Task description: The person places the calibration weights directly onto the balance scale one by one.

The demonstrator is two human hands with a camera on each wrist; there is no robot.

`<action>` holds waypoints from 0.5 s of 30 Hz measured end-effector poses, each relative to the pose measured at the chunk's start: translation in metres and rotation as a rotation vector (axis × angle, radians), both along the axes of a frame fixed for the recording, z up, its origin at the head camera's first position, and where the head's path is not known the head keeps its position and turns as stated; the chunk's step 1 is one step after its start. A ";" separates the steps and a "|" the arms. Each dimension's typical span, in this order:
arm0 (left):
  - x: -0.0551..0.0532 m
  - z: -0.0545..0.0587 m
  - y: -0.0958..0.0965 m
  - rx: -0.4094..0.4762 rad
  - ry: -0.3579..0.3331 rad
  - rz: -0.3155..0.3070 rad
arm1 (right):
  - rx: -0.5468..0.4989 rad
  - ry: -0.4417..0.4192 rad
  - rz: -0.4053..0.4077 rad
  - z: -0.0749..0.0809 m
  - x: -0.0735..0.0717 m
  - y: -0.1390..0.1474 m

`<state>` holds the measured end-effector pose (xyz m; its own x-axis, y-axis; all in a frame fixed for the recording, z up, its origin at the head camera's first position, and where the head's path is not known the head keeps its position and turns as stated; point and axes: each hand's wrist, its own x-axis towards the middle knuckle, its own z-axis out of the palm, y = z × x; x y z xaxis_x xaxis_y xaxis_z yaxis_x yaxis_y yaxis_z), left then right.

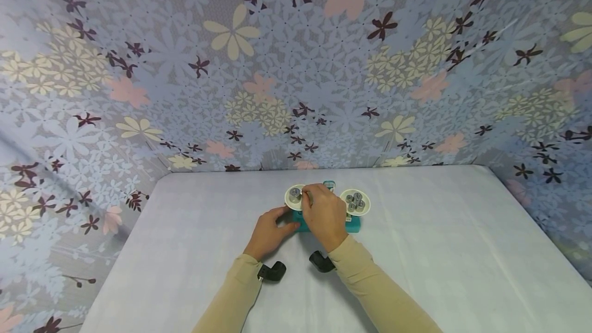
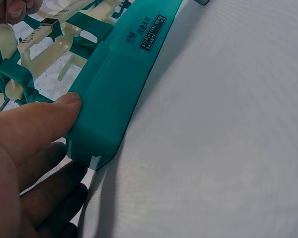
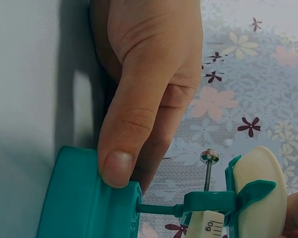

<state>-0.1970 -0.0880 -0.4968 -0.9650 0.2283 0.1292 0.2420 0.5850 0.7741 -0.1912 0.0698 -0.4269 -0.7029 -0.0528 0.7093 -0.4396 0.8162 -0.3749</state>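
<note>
Thumb (image 2: 44, 119) and fingers (image 2: 54, 191) of left hand (image 1: 268, 231) hold teal base (image 2: 109, 94).

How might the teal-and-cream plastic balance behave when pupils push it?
The balance would probably slide rather than tip, since its long, boxy base sits low. The small grey metal cylinders in its right cream pan might topple or roll, being round-sided and apparently loose.

The head view looks forward and down; nearer wrist views share the teal balance (image 2: 109, 84)
</note>
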 end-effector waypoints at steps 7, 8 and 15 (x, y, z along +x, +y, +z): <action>0.001 0.000 0.000 -0.001 0.004 -0.003 | -0.001 -0.012 0.002 0.002 0.000 0.000; 0.000 0.000 0.000 0.000 0.004 -0.003 | 0.001 -0.012 0.003 0.002 0.000 0.000; 0.001 0.001 0.000 -0.007 0.012 -0.005 | 0.027 0.003 0.009 0.007 0.005 0.001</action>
<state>-0.1964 -0.0879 -0.4953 -0.9623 0.2338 0.1387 0.2538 0.5896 0.7668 -0.1857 0.0711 -0.4203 -0.7005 -0.0783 0.7094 -0.4477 0.8223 -0.3513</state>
